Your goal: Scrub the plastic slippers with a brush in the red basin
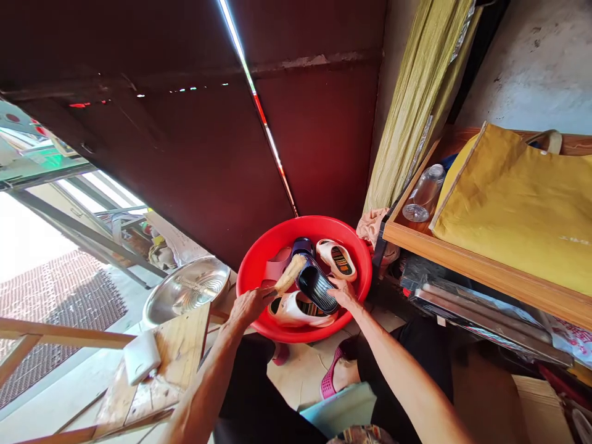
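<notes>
The basin (259, 277) holds slippers (336, 259), with a bowl (187, 290) just to its left, a board (181, 345) nearer on that side carrying soap (141, 356), and to its right a shelf (462, 262) bearing a bag (518, 209) and a cup (424, 192).

The only view looks from the person's head, forward and down, close above the left hand (252, 306) and right hand (342, 293). It takes in a red basin (345, 228) just beyond the hands and a dark door (161, 172) farther ahead.
</notes>
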`<state>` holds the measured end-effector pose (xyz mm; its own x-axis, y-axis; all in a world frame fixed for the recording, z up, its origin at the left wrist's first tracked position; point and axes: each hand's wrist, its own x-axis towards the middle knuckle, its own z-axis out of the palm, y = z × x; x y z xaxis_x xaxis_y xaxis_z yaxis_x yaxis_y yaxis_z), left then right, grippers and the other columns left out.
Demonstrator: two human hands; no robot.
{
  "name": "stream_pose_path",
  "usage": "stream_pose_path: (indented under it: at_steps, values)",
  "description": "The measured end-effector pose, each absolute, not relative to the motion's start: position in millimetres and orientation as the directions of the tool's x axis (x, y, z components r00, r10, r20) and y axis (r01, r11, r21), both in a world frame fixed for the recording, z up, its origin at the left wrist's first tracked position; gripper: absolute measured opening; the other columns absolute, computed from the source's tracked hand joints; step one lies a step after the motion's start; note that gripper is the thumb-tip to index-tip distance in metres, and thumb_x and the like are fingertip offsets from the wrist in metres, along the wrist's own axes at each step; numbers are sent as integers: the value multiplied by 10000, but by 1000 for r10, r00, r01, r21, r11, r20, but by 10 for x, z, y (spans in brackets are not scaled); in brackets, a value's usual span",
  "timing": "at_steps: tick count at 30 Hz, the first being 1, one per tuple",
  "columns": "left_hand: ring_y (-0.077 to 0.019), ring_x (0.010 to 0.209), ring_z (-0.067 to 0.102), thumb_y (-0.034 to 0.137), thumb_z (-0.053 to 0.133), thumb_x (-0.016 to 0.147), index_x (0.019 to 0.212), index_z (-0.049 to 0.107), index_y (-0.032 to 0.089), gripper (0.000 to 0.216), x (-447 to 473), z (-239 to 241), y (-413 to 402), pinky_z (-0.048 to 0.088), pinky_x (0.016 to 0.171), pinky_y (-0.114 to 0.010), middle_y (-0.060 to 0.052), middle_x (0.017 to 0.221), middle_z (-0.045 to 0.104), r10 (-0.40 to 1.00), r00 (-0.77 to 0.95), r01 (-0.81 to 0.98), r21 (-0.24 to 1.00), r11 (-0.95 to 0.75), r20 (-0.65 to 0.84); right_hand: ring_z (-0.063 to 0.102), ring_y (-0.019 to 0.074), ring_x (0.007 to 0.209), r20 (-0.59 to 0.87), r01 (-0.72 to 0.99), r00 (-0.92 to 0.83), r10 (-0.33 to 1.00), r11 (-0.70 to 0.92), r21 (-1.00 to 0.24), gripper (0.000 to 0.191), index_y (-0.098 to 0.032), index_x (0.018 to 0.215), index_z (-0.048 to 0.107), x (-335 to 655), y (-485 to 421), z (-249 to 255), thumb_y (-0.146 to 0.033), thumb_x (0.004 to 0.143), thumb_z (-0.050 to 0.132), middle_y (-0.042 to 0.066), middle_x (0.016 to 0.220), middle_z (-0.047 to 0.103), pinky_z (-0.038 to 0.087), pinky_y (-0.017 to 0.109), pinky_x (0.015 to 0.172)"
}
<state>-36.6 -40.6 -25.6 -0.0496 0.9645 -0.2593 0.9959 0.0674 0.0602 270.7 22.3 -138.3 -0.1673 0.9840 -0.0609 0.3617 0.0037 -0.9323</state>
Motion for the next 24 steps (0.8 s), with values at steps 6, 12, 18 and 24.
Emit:
stream_pose_path:
  at_steps: [6, 12, 18, 24]
  values:
    - [-287, 1086, 719, 553, 396, 1035, 1430, 668, 348, 521, -512, -208, -469, 511, 819, -313, -76, 1220, 768, 965, -219, 969, 83, 232, -146, 539, 291, 1428, -103, 320, -159, 982, -48, -946, 608, -284, 1290, 756, 2698, 279, -1501, -147, 698, 739, 3, 1401, 695, 364, 452, 1240]
    - [-232, 1086, 714, 473, 453, 1040, 1461, 626, 385, 463, -192, -253, -376, 483, 798, -250, -44, 1206, 754, 985, -2, 994, 104, 20, -170, 531, 256, 1438, -119, 344, -169, 978, -54, -937, 613, -289, 1350, 715, 2697, 252, -1517, -171, 748, 720, 11, 1459, 654, 362, 433, 1241]
    - [-262, 1076, 723, 452, 493, 1001, 1361, 709, 386, 425, -428, -234, -485, 481, 783, -272, -47, 1173, 777, 959, -10, 999, 48, 25, -282, 575, 284, 1389, -109, 355, -148, 983, -50, -933, 584, -315, 1248, 778, 2722, 251, -1449, -166, 685, 738, -21, 1398, 696, 420, 430, 1203]
    - [-271, 986, 743, 531, 512, 960, 1213, 801, 367, 418, -616, -201, -606, 499, 760, -280, -47, 1022, 812, 924, -176, 977, 53, 205, -339, 756, 276, 960, -237, 243, -112, 965, -204, -948, 562, -215, 1282, 763, 2745, 256, -1486, -300, 730, 699, 31, 1023, 818, 613, 409, 900]
